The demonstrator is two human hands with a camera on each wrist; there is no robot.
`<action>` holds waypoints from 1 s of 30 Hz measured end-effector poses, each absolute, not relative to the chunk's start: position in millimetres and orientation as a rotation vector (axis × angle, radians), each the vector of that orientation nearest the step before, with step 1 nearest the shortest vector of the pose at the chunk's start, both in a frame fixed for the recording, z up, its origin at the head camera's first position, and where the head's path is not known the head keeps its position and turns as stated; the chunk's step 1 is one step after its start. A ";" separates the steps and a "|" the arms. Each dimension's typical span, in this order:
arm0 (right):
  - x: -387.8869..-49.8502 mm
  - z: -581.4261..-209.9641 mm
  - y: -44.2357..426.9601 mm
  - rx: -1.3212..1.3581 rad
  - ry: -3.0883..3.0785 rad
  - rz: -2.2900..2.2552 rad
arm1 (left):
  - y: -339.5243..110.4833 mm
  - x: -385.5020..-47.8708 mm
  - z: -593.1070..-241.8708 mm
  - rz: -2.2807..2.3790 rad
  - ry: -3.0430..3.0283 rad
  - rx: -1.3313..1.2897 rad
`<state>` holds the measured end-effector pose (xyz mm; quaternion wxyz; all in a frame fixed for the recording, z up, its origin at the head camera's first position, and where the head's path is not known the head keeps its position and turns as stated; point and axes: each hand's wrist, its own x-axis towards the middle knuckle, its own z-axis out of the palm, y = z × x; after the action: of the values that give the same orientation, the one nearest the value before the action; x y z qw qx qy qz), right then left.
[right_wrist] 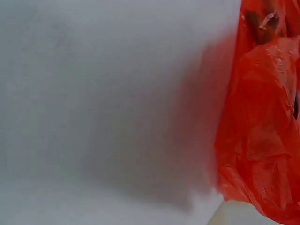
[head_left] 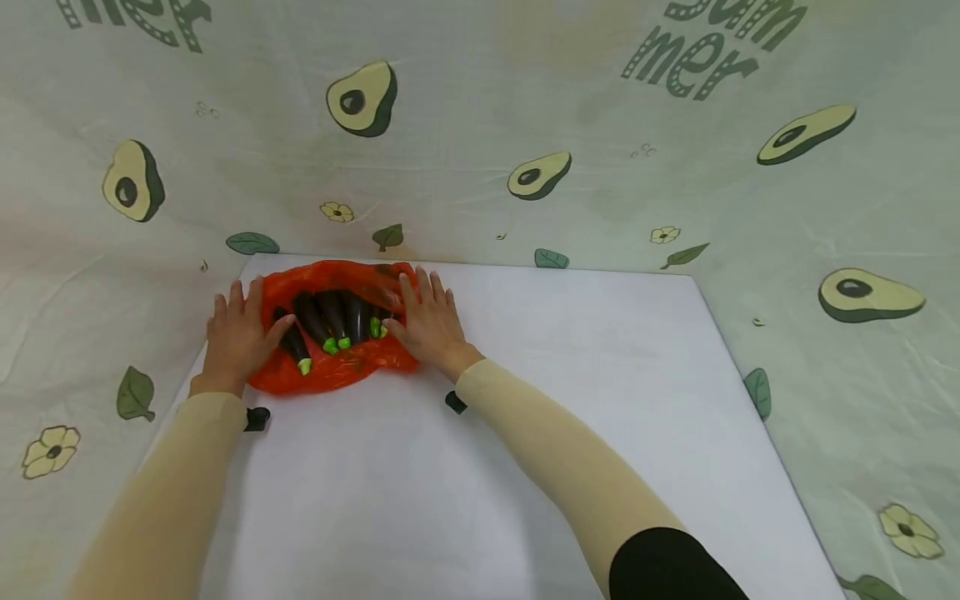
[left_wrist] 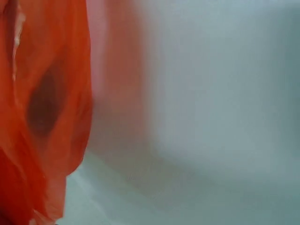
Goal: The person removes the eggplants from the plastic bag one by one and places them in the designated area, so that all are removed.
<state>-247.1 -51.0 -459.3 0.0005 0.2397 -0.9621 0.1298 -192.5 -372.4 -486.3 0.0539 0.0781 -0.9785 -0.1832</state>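
Observation:
An orange-red plastic bag (head_left: 337, 375) lies spread at the far left of the white board, its mouth wide and facing up. Several small dark eggplants (head_left: 358, 318) with bright green stem ends lie in it, and one eggplant (head_left: 292, 343) sits apart on the left. My left hand (head_left: 234, 342) rests against the bag's left side, fingers extended. On the bag's right side lies my right hand (head_left: 437, 332), its fingers straight and spread. Both wrist views show the bag's outer side (left_wrist: 56, 108), (right_wrist: 258, 122) but neither hand; a dark shape shows through the film in the left one.
The white board (head_left: 585, 400) stretches to the right and front of the bag. Around it runs a pale cloth (head_left: 465, 108) printed with avocados, leaves and flowers. Small black wrist devices (head_left: 257, 418) show beside both sleeves.

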 end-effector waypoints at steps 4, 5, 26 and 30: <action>-246.5 -464.6 -46.7 0.731 -2.980 0.396 | -369.3 -191.1 -487.9 -0.632 -2.964 0.218; -246.2 -465.2 -45.3 0.721 -2.958 0.407 | -368.2 -190.9 -487.4 -0.634 -2.950 0.207; -250.0 -469.2 12.6 0.666 -2.815 0.506 | -328.5 -188.4 -474.9 -0.572 -2.923 0.077; -251.9 -472.1 33.0 0.626 -2.828 0.526 | -313.2 -188.2 -472.8 -0.587 -2.934 0.042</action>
<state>-251.9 33.0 -472.1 0.0989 0.2117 -0.9559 0.1778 -188.2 -313.2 -472.8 0.0744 0.0139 -0.9778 -0.1956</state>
